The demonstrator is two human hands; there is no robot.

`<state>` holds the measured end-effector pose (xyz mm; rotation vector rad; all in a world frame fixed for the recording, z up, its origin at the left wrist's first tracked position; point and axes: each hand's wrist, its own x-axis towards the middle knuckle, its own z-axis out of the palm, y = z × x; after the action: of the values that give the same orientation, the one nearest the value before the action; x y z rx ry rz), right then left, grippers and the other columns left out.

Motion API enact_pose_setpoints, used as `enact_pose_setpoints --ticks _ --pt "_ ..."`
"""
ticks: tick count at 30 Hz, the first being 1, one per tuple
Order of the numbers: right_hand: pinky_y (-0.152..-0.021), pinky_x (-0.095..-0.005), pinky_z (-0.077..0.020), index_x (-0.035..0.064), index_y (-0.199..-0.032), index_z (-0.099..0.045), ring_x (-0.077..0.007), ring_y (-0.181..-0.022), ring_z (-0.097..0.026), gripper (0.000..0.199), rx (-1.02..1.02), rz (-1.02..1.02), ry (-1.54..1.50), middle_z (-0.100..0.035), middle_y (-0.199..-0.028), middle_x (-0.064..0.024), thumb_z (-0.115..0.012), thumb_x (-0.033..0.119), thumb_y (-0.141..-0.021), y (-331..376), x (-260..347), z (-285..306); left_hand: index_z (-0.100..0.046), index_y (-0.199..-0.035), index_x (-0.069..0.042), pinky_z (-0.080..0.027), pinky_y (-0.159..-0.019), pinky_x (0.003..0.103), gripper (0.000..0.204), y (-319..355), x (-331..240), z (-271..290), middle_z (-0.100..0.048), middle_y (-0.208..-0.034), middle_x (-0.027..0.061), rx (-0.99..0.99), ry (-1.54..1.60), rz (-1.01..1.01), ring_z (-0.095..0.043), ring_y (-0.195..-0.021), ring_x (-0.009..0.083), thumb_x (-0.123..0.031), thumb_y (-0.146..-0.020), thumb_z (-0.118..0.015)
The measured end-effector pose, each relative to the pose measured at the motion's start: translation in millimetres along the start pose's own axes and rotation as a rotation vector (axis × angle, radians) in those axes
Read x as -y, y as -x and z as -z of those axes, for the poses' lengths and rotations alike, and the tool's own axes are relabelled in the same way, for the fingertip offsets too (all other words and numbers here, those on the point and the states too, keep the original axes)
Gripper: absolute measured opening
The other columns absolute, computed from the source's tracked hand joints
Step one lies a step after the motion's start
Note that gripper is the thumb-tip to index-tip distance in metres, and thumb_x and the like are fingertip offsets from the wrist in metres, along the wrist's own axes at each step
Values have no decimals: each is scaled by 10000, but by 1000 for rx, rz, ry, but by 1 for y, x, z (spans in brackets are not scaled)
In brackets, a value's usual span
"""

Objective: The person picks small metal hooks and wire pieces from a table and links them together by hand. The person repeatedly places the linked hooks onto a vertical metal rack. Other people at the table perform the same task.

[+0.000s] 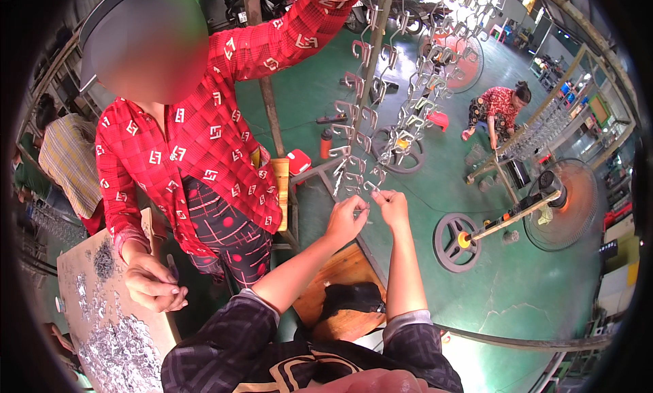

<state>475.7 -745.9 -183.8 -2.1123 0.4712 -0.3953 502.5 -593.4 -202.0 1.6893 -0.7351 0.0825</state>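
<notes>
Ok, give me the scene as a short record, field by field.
Left hand: at the lower end of hanging strands of bent silver metal hooks, fingertips together; grip detail too small to tell
Right hand: beside it, at the same strands
Co-worker: person in red patterned shirt, at left, one arm raised
Left side: flat tan table bearing small silver metal pieces
Right side: round floor fan on green floor

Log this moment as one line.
Left hand: at lower ends of hanging silver metal hooks; right hand: beside left, same hooks; co-worker in red patterned shirt: standing at left
</notes>
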Motion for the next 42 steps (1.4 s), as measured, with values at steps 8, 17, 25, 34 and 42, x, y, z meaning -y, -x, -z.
enact_pose_setpoints --ticks 8,17,25,34,42 --pt "-702 -377 -462 34 -955 -713 -285 -752 -620 245 123 20 -30 -632 -801 -167 -665 244 -837 11 -8 13 -552 -839 -33 -483 -615 343 126 -5 5 -18 -629 -748 103 -3 -173 10 -639 -671 271 -17 -763 -652" --pt "-643 -325 -471 35 -961 -714 -178 -675 -602 247 100 -74 -124 -640 -716 -133 -746 132 -736 21 -31 9 -571 -867 -18 -495 -670 323 111 -12 17 -16 -648 -803 110 87 -10 72 -655 -752 246 -10 -789 -651" --pt "-553 -292 -442 -16 -785 -685 -115 -569 -548 145 -41 25 47 -630 -639 -75 -753 96 -724 23 -21 -2 -604 -909 -19 -501 -669 334 167 -13 15 -13 -653 -880 97 -84 -101 -145 -642 -781 242 -25 -768 -694" --pt "-558 -300 -450 -6 -796 -699 -139 -562 -558 134 -85 -37 -17 -628 -638 -91 -743 97 -722 21 -22 -9 -679 -845 -21 -492 -611 310 138 11 45 -24 -631 -818 86 -35 -136 55 -611 -711 220 -31 -720 -736" --pt "-532 -265 -426 -4 -805 -705 -90 -541 -514 140 -87 -39 -87 -618 -611 -47 -756 98 -724 16 -22 -8 -669 -791 -23 -479 -645 358 100 7 40 -19 -619 -761 83 -46 -97 48 -600 -724 265 -68 -725 -730"
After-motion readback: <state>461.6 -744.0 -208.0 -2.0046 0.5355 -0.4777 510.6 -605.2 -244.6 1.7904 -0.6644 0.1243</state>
